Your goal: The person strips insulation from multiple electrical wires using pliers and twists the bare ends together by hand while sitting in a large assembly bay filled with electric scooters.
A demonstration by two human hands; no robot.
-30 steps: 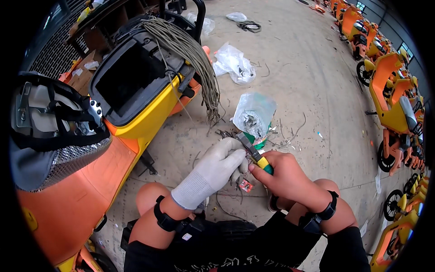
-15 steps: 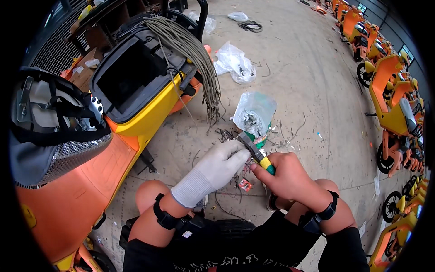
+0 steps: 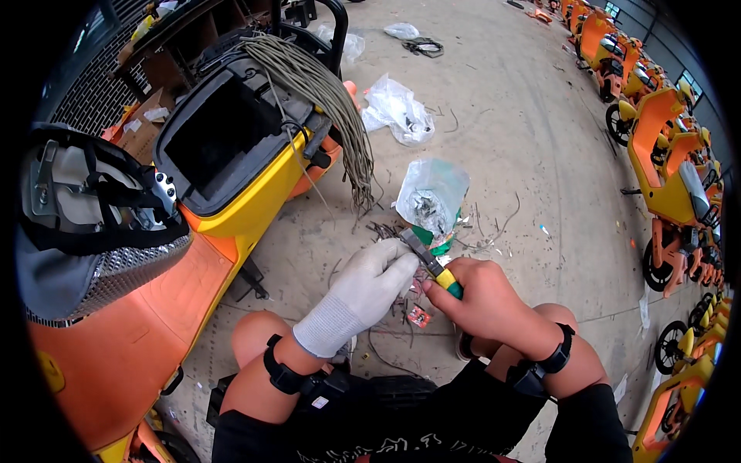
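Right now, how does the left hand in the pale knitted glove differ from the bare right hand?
The left hand wears a pale knitted glove; the right hand is bare. The right hand grips dark-headed pliers with yellow-green handles; the left hand curls beside the pliers' head. Both have black wrist straps.

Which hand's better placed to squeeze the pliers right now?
Right, I'd judge: the bare right hand holds the pliers by their yellow-and-green handle. The gloved left hand is beside the pliers' head; what its grip holds is too hidden to tell.
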